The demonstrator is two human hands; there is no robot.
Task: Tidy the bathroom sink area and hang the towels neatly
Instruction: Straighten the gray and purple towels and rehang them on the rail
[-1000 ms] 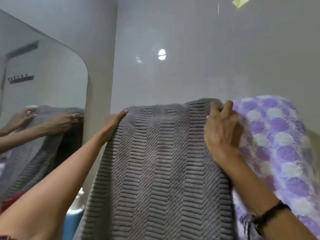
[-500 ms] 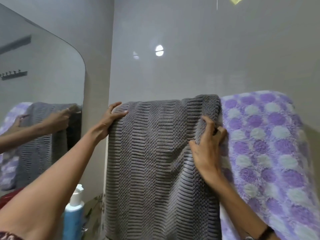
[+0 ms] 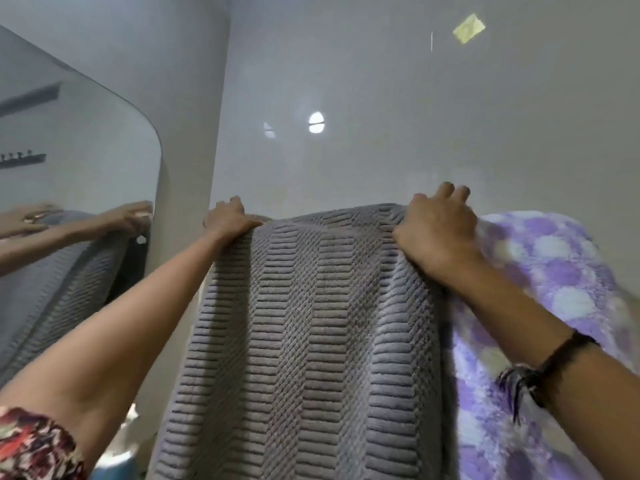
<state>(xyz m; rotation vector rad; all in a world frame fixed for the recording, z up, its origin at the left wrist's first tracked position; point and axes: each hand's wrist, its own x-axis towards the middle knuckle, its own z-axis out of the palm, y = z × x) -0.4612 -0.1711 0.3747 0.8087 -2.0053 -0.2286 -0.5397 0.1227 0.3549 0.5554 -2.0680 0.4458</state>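
A grey ribbed towel [image 3: 311, 334] hangs down the pale wall, draped over a rail that it hides. My left hand [image 3: 230, 218] grips its top left corner, fingers curled over the edge. My right hand [image 3: 438, 226] presses on its top right corner, fingers reaching over the top fold. Directly to the right hangs a purple and white dotted towel [image 3: 554, 271], its left edge touching the grey one and partly behind my right forearm.
A mirror [image 3: 69, 168] with a rounded corner fills the left wall and reflects both hands and the grey towel. A blue bottle [image 3: 116, 467] peeks in at the bottom left. A yellow patch [image 3: 469, 28] sits high on the wall.
My right hand rose from the towel's right side edge up to its top corner. My left hand shifted onto the top left corner. The grey towel's top edge now sags slightly in the middle.
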